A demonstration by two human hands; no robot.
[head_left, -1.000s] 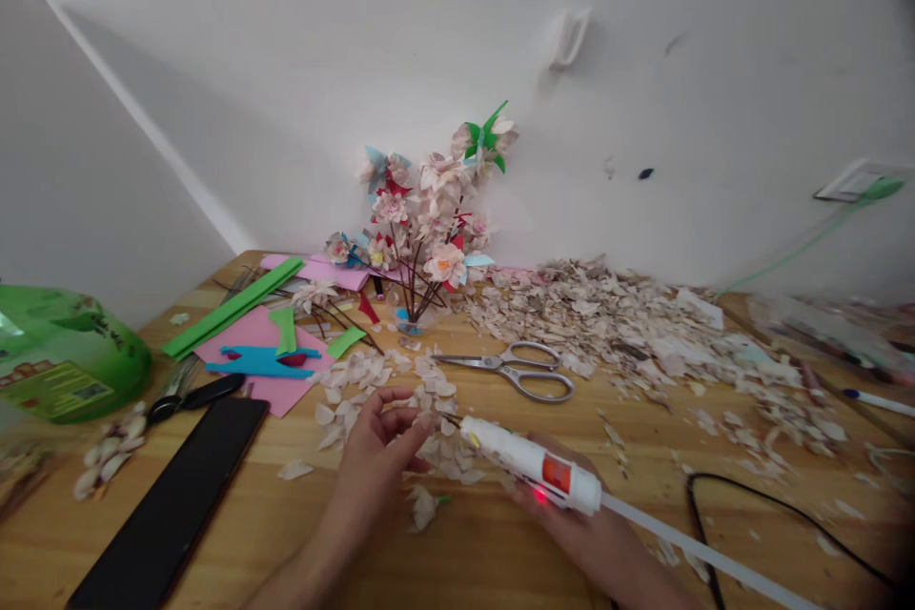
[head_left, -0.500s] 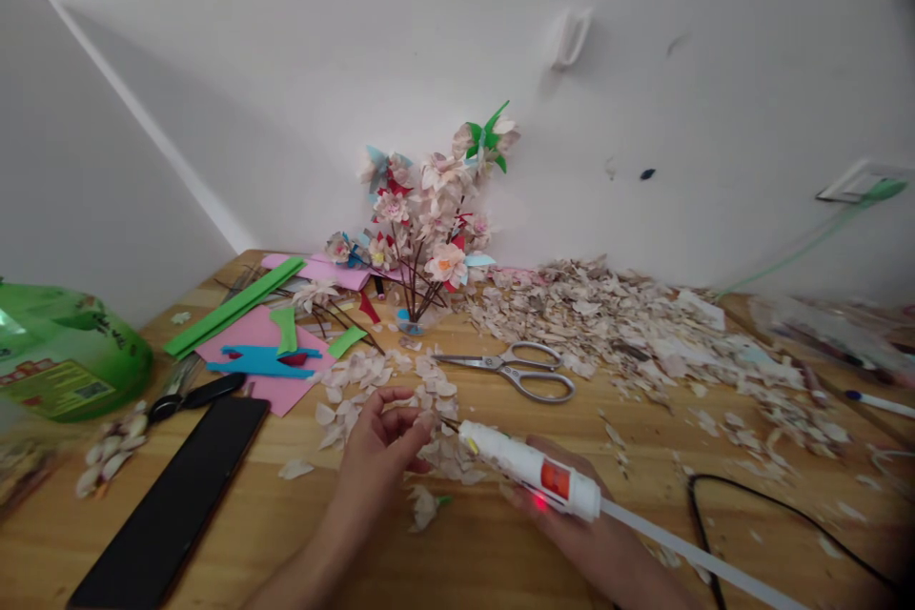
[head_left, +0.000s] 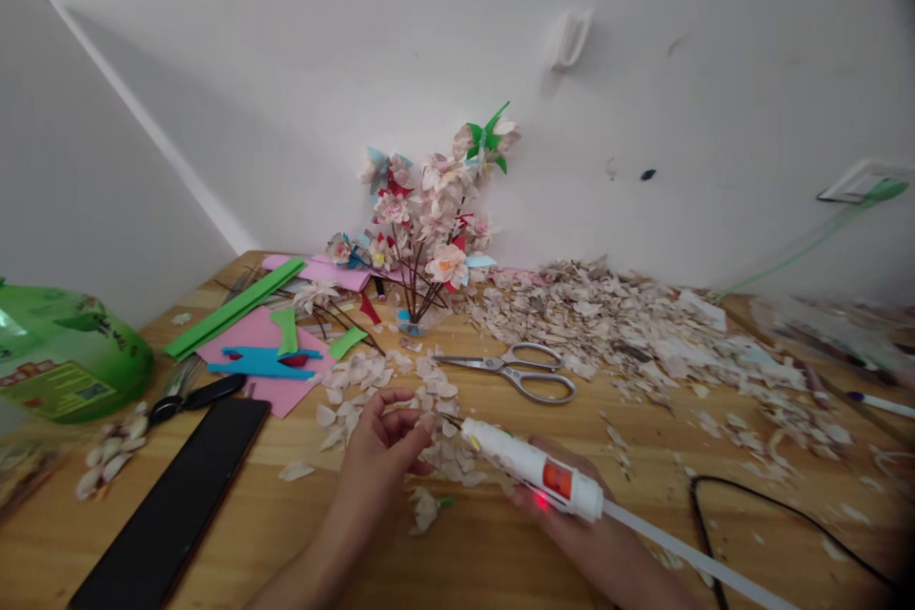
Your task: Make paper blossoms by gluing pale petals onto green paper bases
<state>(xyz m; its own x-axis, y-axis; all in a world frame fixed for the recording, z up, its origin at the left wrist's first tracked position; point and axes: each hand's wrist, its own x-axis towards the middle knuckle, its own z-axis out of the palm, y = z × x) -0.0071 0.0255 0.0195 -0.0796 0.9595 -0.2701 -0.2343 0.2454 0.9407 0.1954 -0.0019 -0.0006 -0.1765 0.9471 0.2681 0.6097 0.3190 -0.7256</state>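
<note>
My right hand [head_left: 564,510] is wrapped round a white hot glue gun [head_left: 533,467], a glue stick [head_left: 686,543] running out of its back end and a red light glowing on its side. The nozzle points left, close to the fingertips of my left hand [head_left: 390,443]. Thumb and forefinger are pinched together there; what they hold is too small to make out. Loose pale petals [head_left: 454,457] lie on the table behind and below these fingertips. Just in front of the left hand lies a small pale flower piece with a green tip [head_left: 424,510].
Scissors [head_left: 529,372] lie beyond the glue gun. A bunch of handmade flowers [head_left: 436,219] stands near the wall. Petal scraps [head_left: 607,315] spread over the right side. Left are a phone [head_left: 178,505], coloured paper [head_left: 264,362] and a green bottle [head_left: 71,353]. A black cord [head_left: 779,496] curves at right.
The glue gun and my right hand have shifted very slightly to the right, away from the left fingertips. My left hand keeps its pinch in nearly the same place.
</note>
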